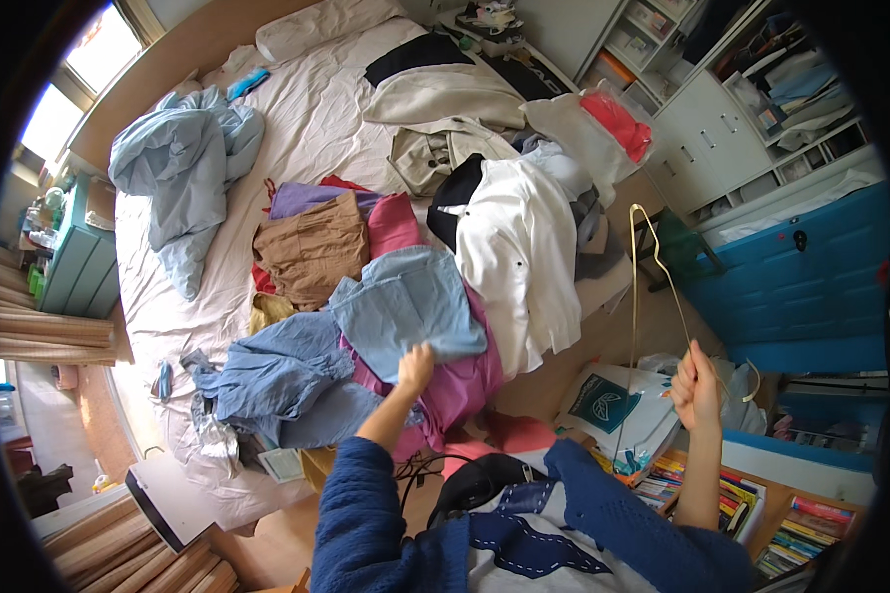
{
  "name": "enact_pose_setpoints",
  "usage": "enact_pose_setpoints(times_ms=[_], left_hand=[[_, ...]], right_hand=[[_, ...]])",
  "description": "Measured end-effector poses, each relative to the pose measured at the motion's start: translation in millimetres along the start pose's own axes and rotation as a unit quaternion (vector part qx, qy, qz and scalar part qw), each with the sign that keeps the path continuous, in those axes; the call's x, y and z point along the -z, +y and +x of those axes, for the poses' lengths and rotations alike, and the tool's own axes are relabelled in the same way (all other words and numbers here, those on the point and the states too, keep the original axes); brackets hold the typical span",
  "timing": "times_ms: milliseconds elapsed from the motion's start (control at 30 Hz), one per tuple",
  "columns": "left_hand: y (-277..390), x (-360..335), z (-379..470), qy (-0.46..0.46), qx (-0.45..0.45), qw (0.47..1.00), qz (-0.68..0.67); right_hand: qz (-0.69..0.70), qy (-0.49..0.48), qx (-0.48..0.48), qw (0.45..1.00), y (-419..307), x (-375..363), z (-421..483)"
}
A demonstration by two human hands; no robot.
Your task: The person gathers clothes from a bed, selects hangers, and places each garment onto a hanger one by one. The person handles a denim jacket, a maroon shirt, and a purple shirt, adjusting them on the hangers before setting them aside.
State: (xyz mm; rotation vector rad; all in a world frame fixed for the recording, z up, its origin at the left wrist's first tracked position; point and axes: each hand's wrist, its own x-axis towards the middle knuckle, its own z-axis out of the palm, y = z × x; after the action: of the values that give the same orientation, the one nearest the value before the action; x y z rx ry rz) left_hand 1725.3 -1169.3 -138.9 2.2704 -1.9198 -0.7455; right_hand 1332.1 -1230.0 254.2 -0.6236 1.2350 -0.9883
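My left hand (415, 368) is closed at the near edge of a folded light blue garment (408, 307), pinching its cloth. Under that garment lies a magenta cloth (456, 396). In my raised right hand (696, 389) is a thin gold-coloured wire clothes hanger (634, 296), held by one of its long sides and standing up on end. Its hook (753, 382) sticks out to the right of my fist. A white buttoned shirt (523, 259) is spread to the right of the blue garment, and a crumpled blue denim-like garment (282, 367) lies to its left.
The bed (311, 111) also bears a brown garment (315, 248), a pale blue heap (185, 163) and beige clothes (445, 152). Right of me are a printed white bag (615, 408), shelved books (808, 534) and a blue panelled surface (793, 267). White cabinets (712, 141) stand beyond.
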Motion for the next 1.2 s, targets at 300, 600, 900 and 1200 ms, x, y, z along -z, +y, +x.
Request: enact_pose_setpoints(times_ms=[300,600,900,1200], left_hand=[[-14.3,197.3,-108.0,0.301,0.144,0.804,-0.492],[-44.8,13.7,-225.8,-0.056,0.586,0.412,-0.695],[-177.2,46.7,-160.8,0.309,0.388,0.865,-0.083],[-120.9,73.7,-119.4,0.081,0.283,0.954,0.055]], right_hand=[[-0.007,-0.163,-0.047,0.985,11.0,-58.1,56.8],[-0.035,-0.173,-0.069,0.982,24.4,-68.8,70.1],[-0.041,-0.118,-0.092,0.988,39.9,-59.6,60.5],[-0.059,-0.084,-0.106,0.989,63.1,-62.3,46.7]])
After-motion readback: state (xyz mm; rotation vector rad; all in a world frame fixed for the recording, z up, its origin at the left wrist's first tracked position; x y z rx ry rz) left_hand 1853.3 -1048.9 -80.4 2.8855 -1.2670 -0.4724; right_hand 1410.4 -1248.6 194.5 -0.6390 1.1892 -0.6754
